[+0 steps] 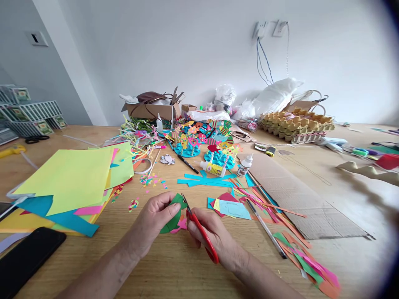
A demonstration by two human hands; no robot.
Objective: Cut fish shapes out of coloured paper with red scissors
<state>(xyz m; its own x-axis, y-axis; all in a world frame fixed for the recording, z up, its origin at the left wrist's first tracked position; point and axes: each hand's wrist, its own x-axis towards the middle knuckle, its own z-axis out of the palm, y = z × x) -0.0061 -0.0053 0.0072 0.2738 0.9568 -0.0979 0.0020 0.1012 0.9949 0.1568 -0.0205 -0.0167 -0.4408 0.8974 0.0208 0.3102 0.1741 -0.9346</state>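
My left hand (157,216) pinches a piece of green paper (170,220) between thumb and fingers. Red-handled scissors (204,236) sit in my right hand (215,236), their blades pointing up and away beside the green paper's right edge. Whether the blades are touching the paper I cannot tell. A pink paper scrap (181,225) shows below the green piece, between my hands. Just beyond my right hand lie small blue, red and yellow paper pieces (233,208).
Coloured paper sheets (71,174) and a black phone (34,257) lie left. Ahead stand a glue bottle (245,164) and paper fish decorations (199,139). Paper strips (308,261), a pen (266,228), cardboard (293,195) and egg trays (296,124) are on the right.
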